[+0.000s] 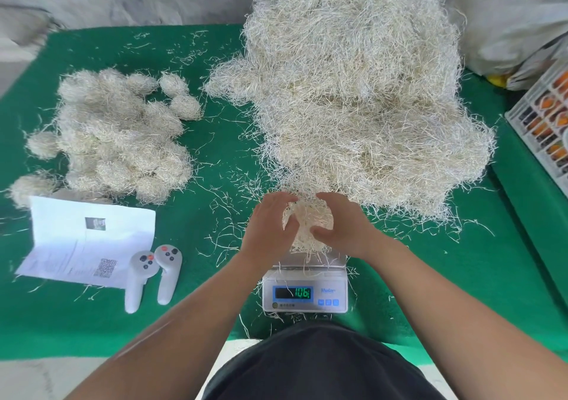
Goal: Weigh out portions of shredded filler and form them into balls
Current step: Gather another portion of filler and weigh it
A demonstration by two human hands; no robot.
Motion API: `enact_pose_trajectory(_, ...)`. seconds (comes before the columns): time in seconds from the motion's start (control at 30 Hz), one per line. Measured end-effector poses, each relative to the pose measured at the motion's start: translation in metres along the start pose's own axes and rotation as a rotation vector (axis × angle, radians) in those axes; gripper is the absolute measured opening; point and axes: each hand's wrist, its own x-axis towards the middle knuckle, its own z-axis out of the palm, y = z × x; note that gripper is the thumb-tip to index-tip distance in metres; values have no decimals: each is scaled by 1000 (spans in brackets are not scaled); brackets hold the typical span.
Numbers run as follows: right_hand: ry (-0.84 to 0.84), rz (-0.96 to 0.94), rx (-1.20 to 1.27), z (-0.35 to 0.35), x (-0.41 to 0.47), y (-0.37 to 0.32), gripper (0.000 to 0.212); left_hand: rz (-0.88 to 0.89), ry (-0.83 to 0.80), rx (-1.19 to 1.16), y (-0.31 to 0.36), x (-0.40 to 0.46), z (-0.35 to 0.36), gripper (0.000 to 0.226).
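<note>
A small wad of pale shredded filler (309, 221) lies on the pan of a white digital scale (305, 292), whose lit display shows digits. My left hand (270, 227) cups the wad's left side and my right hand (341, 224) cups its right side, fingers curled around it. Just behind rises a big heap of loose filler (359, 92). A pile of several finished filler balls (120, 135) sits on the left of the green table (215, 307).
A white printed sheet (83, 239) and two white handheld controllers (153, 276) lie at the front left. A white crate with orange items (544, 116) stands at the right edge, a white bag (516, 15) behind it. Loose strands litter the green surface.
</note>
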Motion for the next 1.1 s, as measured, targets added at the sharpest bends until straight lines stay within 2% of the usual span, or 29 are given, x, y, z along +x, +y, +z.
enact_pose_trajectory(0.1,-45,57,4,9,1,0,99,-169,-132,-78,2,0,6,51)
enact_pose_trajectory(0.17,-98,88,15,20,0,-5,100,-320,-274,-303,11,-2,10,47)
enact_pose_trajectory(0.23,-125,60,8,32,0,-9,84,-429,-336,-506,22,-4,13,28)
enact_pose_trajectory(0.3,-88,54,59,35,3,-15,56,-483,-295,-621,25,-2,12,25)
enact_pose_trajectory(0.37,-14,159,309,26,6,-25,35,-541,-214,-708,26,6,10,38)
enact_pose_trajectory(0.43,51,242,688,13,5,-39,28,-637,-118,-775,33,13,5,47)
enact_pose_trajectory(0.47,55,245,859,8,5,-47,24,-699,-126,-874,39,17,2,51)
enact_pose_trajectory(0.5,51,209,964,3,5,-55,20,-756,-167,-1045,45,21,-1,56)
enact_pose_trajectory(0.57,48,107,979,-2,2,-71,18,-806,-235,-1304,61,27,-12,58)
enact_pose_trajectory(0.6,108,66,871,-2,4,-75,19,-798,-217,-1311,67,31,-18,54)
enact_pose_trajectory(0.67,303,-34,484,-6,10,-75,27,-769,-99,-1174,80,40,-28,45)
enact_pose_trajectory(0.7,367,-59,330,-10,12,-74,44,-744,-10,-1136,84,45,-35,38)
enact_pose_trajectory(0.73,367,-65,298,-15,12,-71,63,-717,65,-1161,87,52,-40,31)
enact_pose_trajectory(0.77,311,-51,388,-20,12,-71,78,-694,137,-1202,91,57,-49,28)
enact_pose_trajectory(0.83,78,21,862,-28,5,-79,95,-653,255,-1169,92,71,-61,27)
enact_pose_trajectory(0.9,-175,44,1361,-35,2,-94,95,-592,313,-1088,99,77,-65,40)
enact_pose_trajectory(0.93,-218,56,1527,-40,4,-101,89,-534,305,-1124,105,77,-63,51)
enact_pose_trajectory(0.97,-202,83,1608,-46,6,-108,84,-484,275,-1169,115,74,-61,62)
enact_pose_trajectory(1.03,-50,160,1625,-59,11,-122,69,-376,148,-1220,126,69,-54,75)
enact_pose_trajectory(1.1,114,169,1555,-64,16,-126,54,-262,78,-1116,131,68,-48,60)
